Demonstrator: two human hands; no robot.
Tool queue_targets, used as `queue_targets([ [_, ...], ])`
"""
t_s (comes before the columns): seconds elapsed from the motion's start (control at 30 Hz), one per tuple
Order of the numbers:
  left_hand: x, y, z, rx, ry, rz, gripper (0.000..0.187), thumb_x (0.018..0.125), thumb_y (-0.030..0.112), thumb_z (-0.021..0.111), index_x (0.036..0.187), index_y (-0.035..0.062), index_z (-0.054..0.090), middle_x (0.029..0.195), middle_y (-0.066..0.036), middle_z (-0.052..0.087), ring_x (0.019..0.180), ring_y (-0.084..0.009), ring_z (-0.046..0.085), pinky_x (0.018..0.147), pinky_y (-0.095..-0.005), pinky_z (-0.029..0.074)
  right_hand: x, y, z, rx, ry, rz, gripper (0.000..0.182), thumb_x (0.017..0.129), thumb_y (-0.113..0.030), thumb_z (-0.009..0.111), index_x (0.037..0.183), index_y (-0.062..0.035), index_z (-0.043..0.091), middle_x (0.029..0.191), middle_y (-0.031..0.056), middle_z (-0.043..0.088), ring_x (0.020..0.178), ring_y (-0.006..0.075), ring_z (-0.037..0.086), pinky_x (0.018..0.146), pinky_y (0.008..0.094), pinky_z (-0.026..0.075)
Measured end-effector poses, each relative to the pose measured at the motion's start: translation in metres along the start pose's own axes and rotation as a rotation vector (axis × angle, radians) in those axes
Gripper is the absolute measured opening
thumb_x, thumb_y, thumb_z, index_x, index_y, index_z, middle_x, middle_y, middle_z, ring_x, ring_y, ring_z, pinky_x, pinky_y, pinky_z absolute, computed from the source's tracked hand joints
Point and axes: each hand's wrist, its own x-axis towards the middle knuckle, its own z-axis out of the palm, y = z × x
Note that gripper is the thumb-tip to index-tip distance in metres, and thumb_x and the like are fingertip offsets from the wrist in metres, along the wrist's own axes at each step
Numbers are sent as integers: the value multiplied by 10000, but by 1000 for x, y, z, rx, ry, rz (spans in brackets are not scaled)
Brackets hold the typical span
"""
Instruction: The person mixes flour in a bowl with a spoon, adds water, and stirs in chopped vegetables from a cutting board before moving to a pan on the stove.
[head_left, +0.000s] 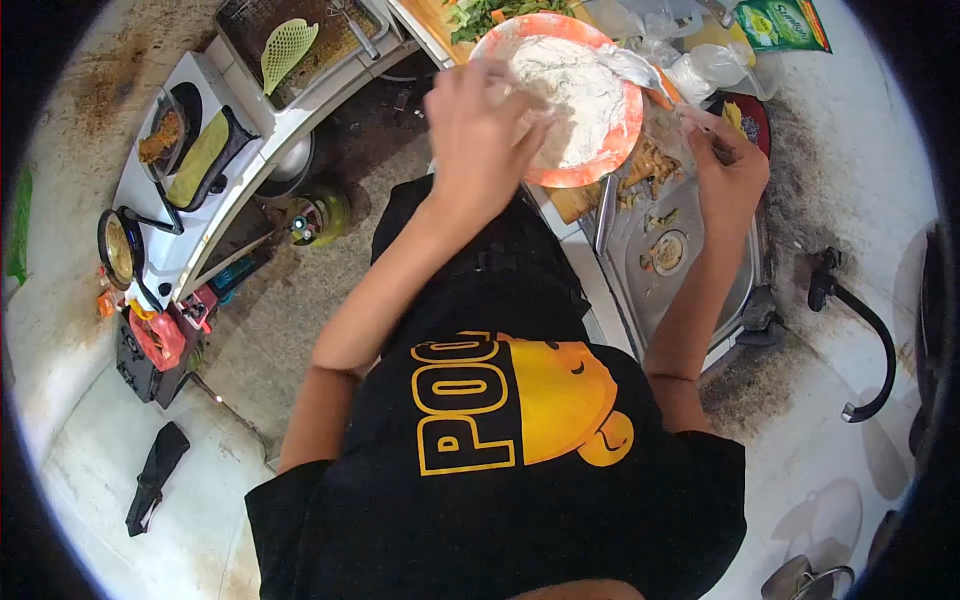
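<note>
A plate with a mottled orange-red rim holds a heap of white flour. Over its left side is my left hand, slightly blurred, its fingers bent and apart with nothing seen between them. To the right of the plate, my right hand pinches at the end of an orange-handled spoon. The spoon's head is whitened and rests over the plate's right rim. Below that hand, a metal sink has food scraps around its drain.
Chopped greens lie on a wooden board behind the plate. Clear plastic bags and a green packet crowd the back right. At left, a white stove carries pans, near a tray with a green slotted turner. A black tap juts from the right wall.
</note>
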Motion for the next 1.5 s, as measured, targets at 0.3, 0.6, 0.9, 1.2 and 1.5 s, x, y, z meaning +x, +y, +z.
queue_targets([
  [0.3, 35, 9, 66, 419, -94, 88, 116, 650, 224, 739, 686, 113, 737, 1061, -68, 539, 1033, -315, 447, 906, -454, 331, -27, 12, -8, 287, 148, 131, 184, 799, -66, 691, 978, -49, 727, 727, -3, 635, 624, 36, 505, 582, 191, 404],
  [0.6, 35, 17, 65, 462, -146, 70, 157, 652, 260, 737, 706, 112, 739, 1104, -62, 526, 1077, -330, 429, 921, -480, 314, -40, 31, -15, 228, 153, 280, 165, 798, -81, 697, 957, -50, 730, 743, 27, 675, 622, 40, 522, 601, 208, 425],
  [0.9, 44, 9, 25, 289, -92, -42, 155, 645, 208, 773, 798, 185, 758, 1092, -35, 531, 1074, -305, 412, 918, -448, 291, -37, 46, -23, 341, 184, 240, 168, 803, -73, 689, 963, -40, 728, 771, 13, 675, 678, 42, 549, 648, 197, 432],
  [1.2, 62, 84, 60, -140, -130, 195, 123, 619, 194, 755, 737, 226, 742, 1031, -38, 617, 1071, -280, 463, 925, -463, 303, -65, 76, -54, 379, 400, 341, 215, 794, -58, 693, 998, 8, 709, 847, 50, 678, 740, 69, 569, 687, 203, 445],
  [1.5, -8, 175, 181, 69, -308, 543, 211, 529, 189, 740, 702, 71, 715, 1059, -111, 554, 1072, -319, 413, 878, -449, 313, -146, 102, -100, 361, 735, 552, 268, 815, -88, 674, 1038, 62, 677, 934, 108, 685, 841, 153, 622, 755, 250, 483],
])
